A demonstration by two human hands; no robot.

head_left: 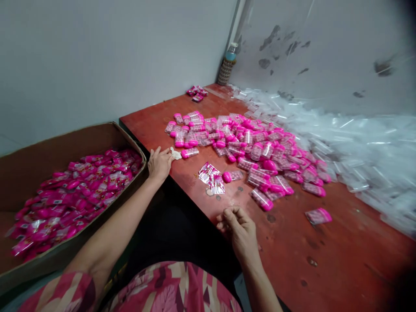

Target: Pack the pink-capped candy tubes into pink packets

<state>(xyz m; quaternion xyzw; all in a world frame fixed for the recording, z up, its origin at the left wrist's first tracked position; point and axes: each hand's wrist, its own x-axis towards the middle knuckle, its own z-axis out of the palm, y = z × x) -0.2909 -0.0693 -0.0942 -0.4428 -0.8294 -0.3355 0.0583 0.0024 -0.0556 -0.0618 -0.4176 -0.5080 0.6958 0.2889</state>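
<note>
While the left hand rests at the table edge in mid-frame, its fingers lie loosely spread, tips touching a small white scrap just beside a pink-capped tube. Lower centre, the right hand hovers over the table's near edge with fingers curled together; whether they pinch anything cannot be told. Between the hands, slightly higher, lie a few bags with a tube beside them. A heap of tubes spreads across the middle, clear bags piled at right. At left, a box holds packed tubes. A bottle stands at the wall, top centre.
</note>
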